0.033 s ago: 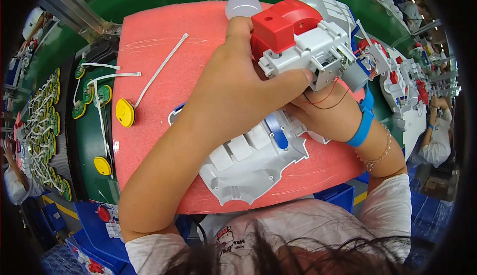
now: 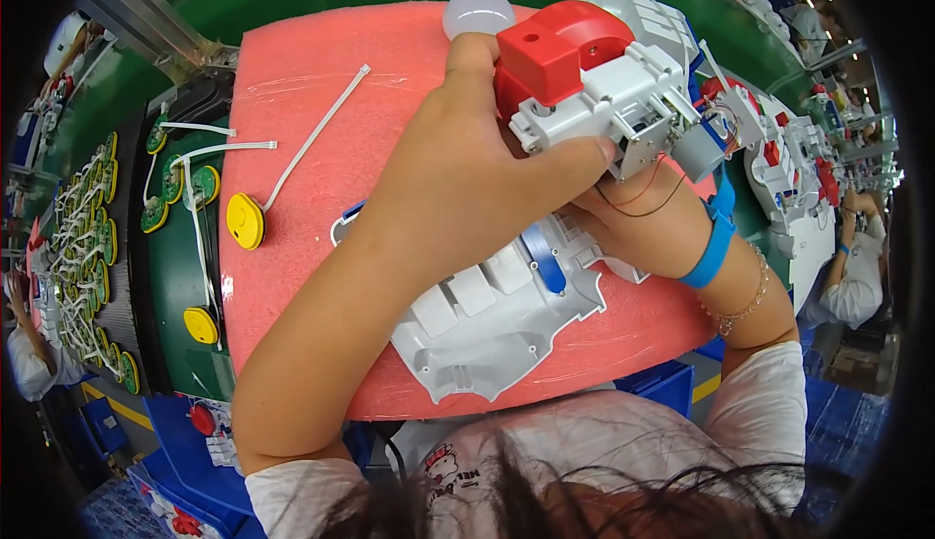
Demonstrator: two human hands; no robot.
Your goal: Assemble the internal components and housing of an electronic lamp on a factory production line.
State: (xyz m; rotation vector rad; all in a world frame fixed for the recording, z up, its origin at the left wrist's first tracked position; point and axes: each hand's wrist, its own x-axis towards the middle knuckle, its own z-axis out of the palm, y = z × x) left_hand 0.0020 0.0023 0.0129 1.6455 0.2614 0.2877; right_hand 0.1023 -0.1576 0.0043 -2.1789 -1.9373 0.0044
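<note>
Gripping the white-and-red mechanism [image 2: 594, 91] from the 9 o'clock side, the left hand [image 2: 467, 188] is clenched round it, thumb pressed along its lower edge; the right hand [image 2: 643, 218] cups it from below at 5 o'clock, fingers hidden, so its grasp cannot be told; the assembly sits lifted above the white plastic housing [image 2: 487, 315] on the pink foam pad [image 2: 292, 101]; a white cable tie [image 2: 317, 135] and yellow disc [image 2: 244, 221] lie apart at 9 o'clock; nothing appears to have shifted between views, so the holding seems steady.

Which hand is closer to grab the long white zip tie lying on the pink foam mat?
Probably the left hand: the white zip tie lies on its side of the pink foam mat, while the right hand sits under the red-and-white plastic assembly.
</note>
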